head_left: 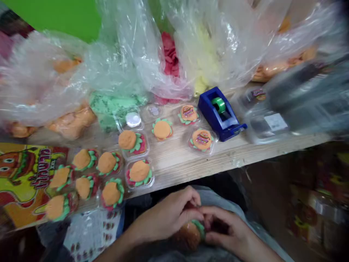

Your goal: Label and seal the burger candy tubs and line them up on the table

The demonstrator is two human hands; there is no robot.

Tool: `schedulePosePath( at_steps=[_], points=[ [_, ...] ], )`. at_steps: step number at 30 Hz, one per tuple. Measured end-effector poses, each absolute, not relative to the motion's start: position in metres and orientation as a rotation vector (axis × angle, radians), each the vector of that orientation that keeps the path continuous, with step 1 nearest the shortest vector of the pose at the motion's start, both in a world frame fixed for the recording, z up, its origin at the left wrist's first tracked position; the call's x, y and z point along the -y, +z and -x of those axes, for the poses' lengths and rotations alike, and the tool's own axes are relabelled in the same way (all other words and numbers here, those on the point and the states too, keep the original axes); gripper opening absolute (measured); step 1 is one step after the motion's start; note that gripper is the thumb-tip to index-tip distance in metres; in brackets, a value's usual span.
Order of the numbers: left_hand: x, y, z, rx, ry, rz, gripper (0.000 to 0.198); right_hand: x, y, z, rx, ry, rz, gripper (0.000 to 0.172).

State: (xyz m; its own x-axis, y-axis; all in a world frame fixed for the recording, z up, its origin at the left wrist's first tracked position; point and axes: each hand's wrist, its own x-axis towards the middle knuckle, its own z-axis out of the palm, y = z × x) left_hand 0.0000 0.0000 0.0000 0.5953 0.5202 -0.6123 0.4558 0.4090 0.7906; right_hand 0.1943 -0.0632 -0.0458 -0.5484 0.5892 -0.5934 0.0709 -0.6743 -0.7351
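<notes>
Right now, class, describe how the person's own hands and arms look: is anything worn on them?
The left hand and right hand are bare: no gloves, and no ring or watch can be made out. Both forearms show no sleeves.

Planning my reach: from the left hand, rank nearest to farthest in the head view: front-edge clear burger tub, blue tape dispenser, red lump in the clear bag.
From the left hand, holding a burger-shaped piece:
1. Clear plastic tub with orange-topped burger, front edge, cluster's right.
2. Blue tape dispenser with green roll, right, mid-table.
3. Red lump in clear bag, at the back.
</notes>
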Motion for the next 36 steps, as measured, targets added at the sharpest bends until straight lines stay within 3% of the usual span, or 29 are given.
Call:
schedulePosePath(
  at_steps=[4, 10, 15, 24, 29, 36],
  points=[
    [0.018, -0.015, 0.010, -1.139, 0.142, -1.253, 0.018, 0.071, -0.049, -0.197, 1.094, 2.206, 1.239, 0.044],
    [0.047, -0.024, 0.027, -1.332, 0.285, -0.996, 0.012, 0.080, -0.056, -0.197, 0.979, 2.180, 1.253, 0.039],
    [0.047, -0.017, 0.024, -1.289, 0.347, -1.152, 0.019, 0.084, -0.061, -0.196, 1.124, 2.088, 1.226, 0.041],
    [0.047, -0.010, 0.027, -1.162, 0.234, -1.399, 0.020, 0.081, -0.051, -0.187, 1.213, 1.761, 1.202, 0.011],
    [0.054, -0.015, 0.018, -1.199, 0.245, -1.442, 0.024, 0.084, -0.052, -0.185, 1.123, 1.776, 1.302, 0.007],
    [0.072, -0.030, 0.016, -1.412, 0.494, -0.935, 0.019, 0.088, -0.057, -0.187, 0.839, 1.770, 1.379, 0.008]
  ],
)
